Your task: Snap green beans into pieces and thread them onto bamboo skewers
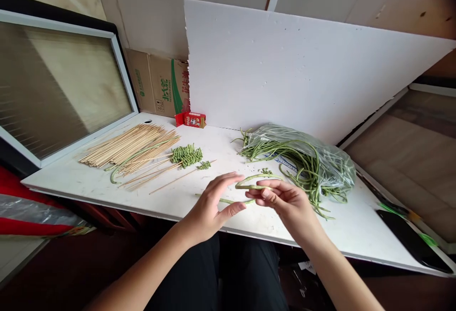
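Pinched in the fingers of my right hand (281,198) is a green long bean (251,187), bent into a loop above the table's front edge. My left hand (214,204) is open beside it, thumb and fingers apart, with the looped end near its fingertips. Behind the left hand another long bean piece (227,201) shows; whether it belongs to the same bean I cannot tell. Beyond lie wooden skewers threaded with folded beans (187,155), and a single skewer with a small bean bundle (204,165). Small bean scraps (265,171) lie past my hands.
A heap of bare wooden skewers (124,145) covers the table's left part, with a loose bean across it. To the right is a clear plastic bag (337,164) spilling long beans. A red box (194,119), cardboard carton (160,83) and white board (285,73) stand behind. A black phone (409,240) lies right.
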Motion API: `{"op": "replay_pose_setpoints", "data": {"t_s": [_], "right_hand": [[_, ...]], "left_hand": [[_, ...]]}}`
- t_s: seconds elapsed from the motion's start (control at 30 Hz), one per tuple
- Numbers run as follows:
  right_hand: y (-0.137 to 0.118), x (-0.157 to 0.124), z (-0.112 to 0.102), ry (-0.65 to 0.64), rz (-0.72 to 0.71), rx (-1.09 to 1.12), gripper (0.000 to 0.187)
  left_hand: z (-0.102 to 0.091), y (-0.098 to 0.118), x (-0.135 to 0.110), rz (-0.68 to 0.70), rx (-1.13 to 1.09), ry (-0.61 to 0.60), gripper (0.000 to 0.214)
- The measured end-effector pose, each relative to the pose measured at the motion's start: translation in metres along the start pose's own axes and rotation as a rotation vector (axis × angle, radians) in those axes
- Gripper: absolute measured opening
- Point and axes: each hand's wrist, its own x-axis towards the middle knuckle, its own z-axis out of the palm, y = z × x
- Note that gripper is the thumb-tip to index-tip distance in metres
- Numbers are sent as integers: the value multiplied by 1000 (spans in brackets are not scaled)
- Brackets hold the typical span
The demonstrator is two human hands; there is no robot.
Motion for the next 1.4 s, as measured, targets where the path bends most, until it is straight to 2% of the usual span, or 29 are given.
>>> {"op": "replay_pose_setpoints", "data": {"t_s": [0.13,0.27,0.43,0.57,0.67,0.87,1.17,1.4], "right_hand": [[28,3,0,-39,25,26,30],[46,7,-6,-40,-51,-93,28],[57,7,-10,-53,-169,-361,21],[62,6,-10,-70,-243,-504,17],[69,7,-13,-58,-240,-519,17],[86,10,-17,61,-154,-455,17],[91,18,-11,28,-217,-456,15],[87,14,-5,-35,-289,-537,14]], "left_hand": [[23,-20,0,-50,-88,-1,25],[33,-37,-4,-80,-39,-13,29],[33,-42,-10,-102,52,-110,29],[33,-48,-13,-146,64,-144,30],[33,-57,-15,-171,46,-145,30],[33,-65,-15,-228,-9,-146,28],[44,-72,-15,-187,68,-164,27],[44,-69,-8,-114,30,-236,28]]}}
